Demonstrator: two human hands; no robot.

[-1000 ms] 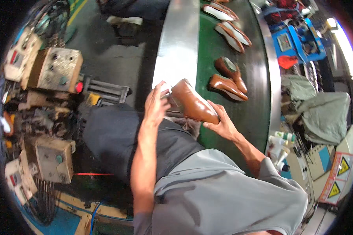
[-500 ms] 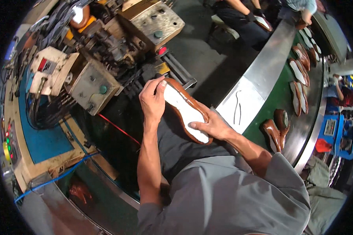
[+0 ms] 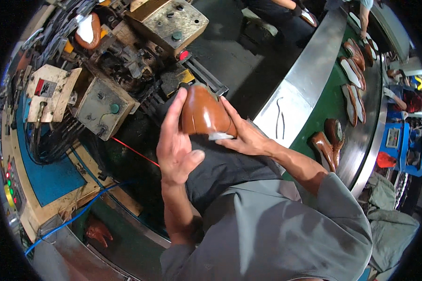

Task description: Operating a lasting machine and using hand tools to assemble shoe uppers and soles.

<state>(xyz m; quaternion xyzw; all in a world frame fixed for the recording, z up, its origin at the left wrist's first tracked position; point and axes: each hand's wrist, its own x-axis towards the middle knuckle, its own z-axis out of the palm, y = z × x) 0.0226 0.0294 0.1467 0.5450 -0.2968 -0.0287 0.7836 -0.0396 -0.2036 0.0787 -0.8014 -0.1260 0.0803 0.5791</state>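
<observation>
A glossy brown leather shoe upper (image 3: 205, 112) is tilted toe upward above my lap. A whitish part shows at its lower edge; its white underside is turned out of sight. My right hand (image 3: 249, 136) grips the right side and lower end of this upper. Along its left side lies my left hand (image 3: 174, 152), fingers stretched out against the leather and palm partly turned up. The left thumb stands apart from the upper.
At the left stands a grimy machine (image 3: 131, 61) with control boxes and another brown upper (image 3: 88, 32). On the right, a metal ledge (image 3: 305, 77) bears a thin black two-handled tool (image 3: 280, 119). Several brown uppers (image 3: 351, 72) line the green conveyor (image 3: 309, 122). Other people work at the far end.
The upper has been turned from white sole side up to brown leather side up, toe raised. My left hand has loosened from its tip, fingers now straight along the side.
</observation>
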